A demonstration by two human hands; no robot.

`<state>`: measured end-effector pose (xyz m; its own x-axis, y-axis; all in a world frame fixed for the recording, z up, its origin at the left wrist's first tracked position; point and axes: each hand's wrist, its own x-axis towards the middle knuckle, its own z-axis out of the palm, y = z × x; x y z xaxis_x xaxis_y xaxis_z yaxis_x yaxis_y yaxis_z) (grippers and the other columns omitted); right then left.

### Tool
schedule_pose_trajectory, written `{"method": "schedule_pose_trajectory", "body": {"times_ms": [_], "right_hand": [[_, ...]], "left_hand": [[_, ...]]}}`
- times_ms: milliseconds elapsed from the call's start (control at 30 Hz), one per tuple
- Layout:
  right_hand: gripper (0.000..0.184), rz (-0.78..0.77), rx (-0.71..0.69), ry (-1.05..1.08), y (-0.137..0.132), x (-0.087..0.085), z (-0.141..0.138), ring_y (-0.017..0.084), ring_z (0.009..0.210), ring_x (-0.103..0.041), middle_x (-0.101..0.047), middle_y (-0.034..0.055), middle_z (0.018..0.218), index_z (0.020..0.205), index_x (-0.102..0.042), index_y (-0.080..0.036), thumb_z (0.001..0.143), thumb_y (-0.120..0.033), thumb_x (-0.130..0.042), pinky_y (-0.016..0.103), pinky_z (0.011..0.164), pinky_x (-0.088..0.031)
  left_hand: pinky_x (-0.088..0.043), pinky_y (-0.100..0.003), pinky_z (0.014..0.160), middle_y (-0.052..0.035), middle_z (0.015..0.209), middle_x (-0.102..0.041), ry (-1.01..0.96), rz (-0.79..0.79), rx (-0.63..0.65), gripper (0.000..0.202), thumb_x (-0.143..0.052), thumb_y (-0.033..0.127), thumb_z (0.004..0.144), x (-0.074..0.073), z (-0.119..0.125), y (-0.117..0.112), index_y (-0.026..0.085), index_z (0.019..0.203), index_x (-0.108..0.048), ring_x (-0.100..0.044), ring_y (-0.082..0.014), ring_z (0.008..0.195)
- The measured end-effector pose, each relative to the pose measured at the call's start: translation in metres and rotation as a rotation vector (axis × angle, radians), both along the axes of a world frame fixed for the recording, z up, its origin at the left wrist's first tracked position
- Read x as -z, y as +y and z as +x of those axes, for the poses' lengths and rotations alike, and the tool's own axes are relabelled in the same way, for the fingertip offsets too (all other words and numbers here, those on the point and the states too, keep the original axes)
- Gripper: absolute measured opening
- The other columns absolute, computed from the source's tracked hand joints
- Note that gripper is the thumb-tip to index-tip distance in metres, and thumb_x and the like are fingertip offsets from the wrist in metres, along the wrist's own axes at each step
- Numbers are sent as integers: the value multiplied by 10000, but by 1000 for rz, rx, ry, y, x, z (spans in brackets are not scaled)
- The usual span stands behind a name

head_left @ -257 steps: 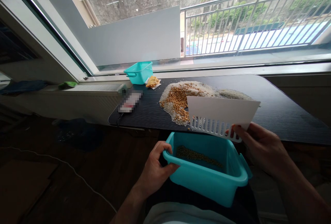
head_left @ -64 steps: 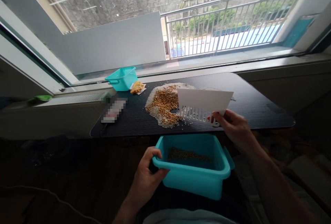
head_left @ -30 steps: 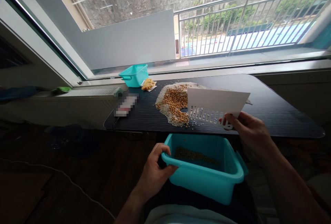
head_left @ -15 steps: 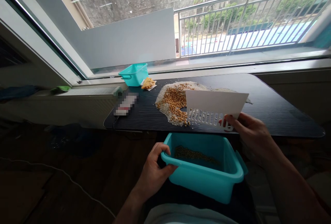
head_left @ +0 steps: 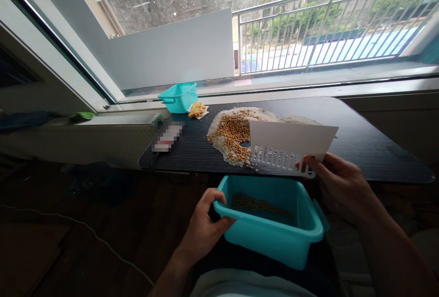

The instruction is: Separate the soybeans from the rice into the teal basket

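Observation:
My left hand is closed on the left rim of a turquoise plastic bin, held below the table's front edge. A layer of small greenish-brown grains covers part of the bin's floor. My right hand pinches the lower right corner of a white slotted plastic sheet, tilted over the table's front. Behind the sheet's left end lies a heap of tan, round soybean-like beans ringed by white rice-like grains; the sheet hides part of it.
On the dark table, a smaller turquoise basket stands at the back left beside yellow crisp-like pieces on white paper. A blurred-out object lies near the left edge. The window sill borders the table's back.
My right hand has moved slightly right with the white slotted sheet, whose right side now tilts lower. A bean now shows near the table's front edge. My left hand stays on the bin.

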<state>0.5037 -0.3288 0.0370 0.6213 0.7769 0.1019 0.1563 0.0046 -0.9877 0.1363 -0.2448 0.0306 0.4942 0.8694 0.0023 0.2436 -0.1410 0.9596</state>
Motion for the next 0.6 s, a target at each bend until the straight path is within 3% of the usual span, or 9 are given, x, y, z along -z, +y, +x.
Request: {"method": "schedule_pose_trajectory", "body": {"times_ms": [333, 433, 600], "right_hand": [[750, -44, -58, 19, 1, -7, -9, 424, 1023, -961, -1004, 121, 1062, 1024, -1013, -317, 710, -995, -1080, 549, 970, -828], [725, -30, -43, 28, -2, -7, -9, 444, 1031, -967, -1006, 116, 1069, 1033, -1016, -329, 711, -975, -1089, 574, 953, -835], [690, -42, -18, 12, -8, 0, -4, 422, 937, -958, -985, 121, 966, 941, -995, -317, 734, -969, -1084, 516, 888, -835]], "left_hand": [[-591, -355, 921, 14, 973, -669, -12, -21, -6, 327, -973, 452, 876, -1, -2, 2, 279, 923, -699, -620, -244, 906], [-599, -351, 915, 18, 969, -670, -16, -10, -2, 328, -975, 452, 883, -1, -3, 3, 281, 925, -698, -623, -242, 899], [-611, -353, 921, 20, 959, -666, 1, 5, -3, 328, -984, 458, 885, -1, -5, 4, 281, 924, -710, -617, -240, 885]]}}
